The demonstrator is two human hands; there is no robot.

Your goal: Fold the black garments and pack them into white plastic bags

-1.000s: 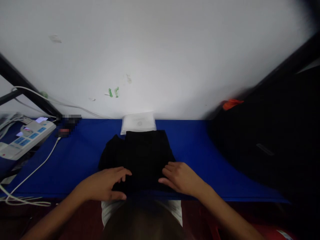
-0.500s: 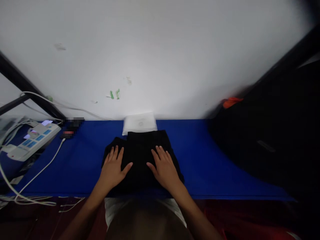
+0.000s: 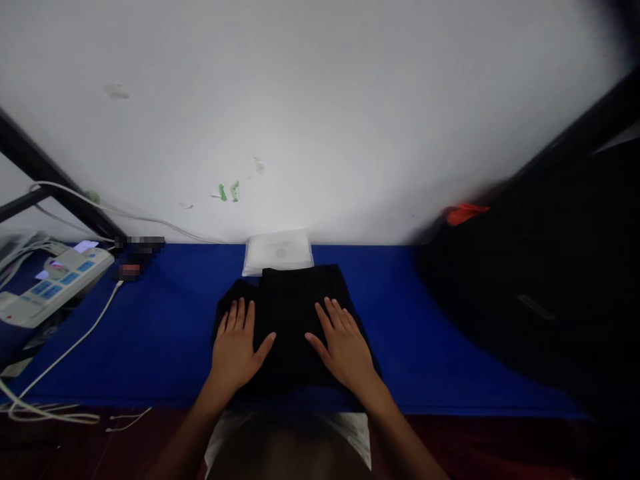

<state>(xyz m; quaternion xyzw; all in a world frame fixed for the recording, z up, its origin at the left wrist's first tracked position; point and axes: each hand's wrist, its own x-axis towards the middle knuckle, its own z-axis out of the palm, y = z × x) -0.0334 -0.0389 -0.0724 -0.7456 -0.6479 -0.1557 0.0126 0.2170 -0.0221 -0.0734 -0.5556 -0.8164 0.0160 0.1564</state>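
Observation:
A folded black garment (image 3: 290,333) lies on the blue surface (image 3: 165,347) at the front middle; its exact kind does not show. Flat on its left part rests my left hand (image 3: 237,350), open, thumb pointing inward. My right hand (image 3: 345,347) lies open on the right part, fingers stretched out and slightly apart. Between the two thumbs a strip of dark cloth is bare. Just behind the garment, a flat white packet (image 3: 279,252) sits against the wall, its front edge partly covered by the cloth.
On the left are a white power strip (image 3: 55,287) with cables and a partly blurred-out dark object (image 3: 135,263) with a white cable (image 3: 95,327). A large black bag-like shape (image 3: 525,287) with an orange patch (image 3: 466,213) fills the right. Behind stands a white wall (image 3: 350,120).
Both hands and the black garment have shifted slightly to the right relative to the white packet. The hands stay flat on the cloth. The camera view has also moved a little.

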